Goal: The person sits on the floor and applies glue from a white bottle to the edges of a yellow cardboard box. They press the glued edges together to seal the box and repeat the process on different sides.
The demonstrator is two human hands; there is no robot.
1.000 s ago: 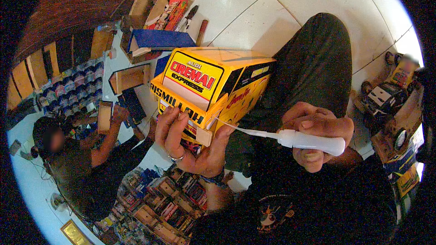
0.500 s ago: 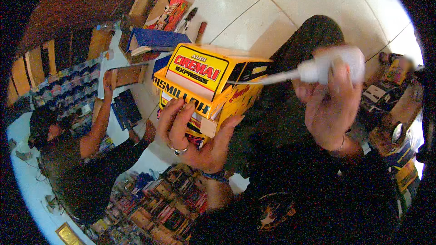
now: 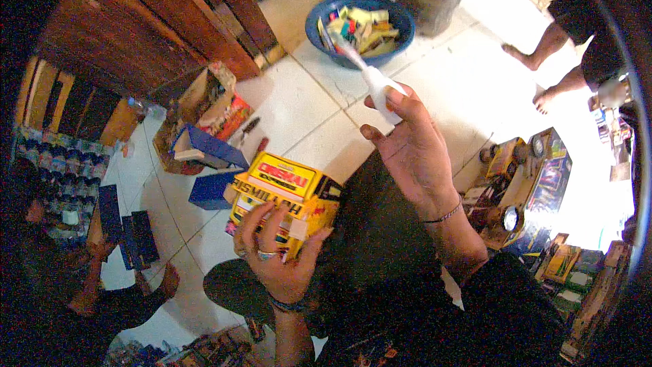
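My left hand (image 3: 282,255) is wrapped round a yellow toy truck cab (image 3: 316,207) with black side windows and bold lettering on its front. It tilts above my dark trouser leg, left of the middle. Further right and higher up, my right hand (image 3: 421,153) grips a white squeeze bottle (image 3: 380,87) between thumb and fingers. The bottle's thin translucent nozzle points up and left, apart from the cab. What the bottle holds cannot be made out, though it looks like a glue bottle.
A blue basin (image 3: 396,54) of coloured scraps stands on the tiled floor beyond my right hand. Blue angled pieces (image 3: 209,191) lie left of the cab, near a cardboard box (image 3: 178,98). Toy trucks (image 3: 502,170) stand right. One person (image 3: 41,278) works at left; another's bare legs (image 3: 547,47) show upper right.
The bottle has moved away from the cab, and its nozzle has swung from pointing left to pointing up. The view has shifted, bringing the basin in. My left hand keeps the cab.
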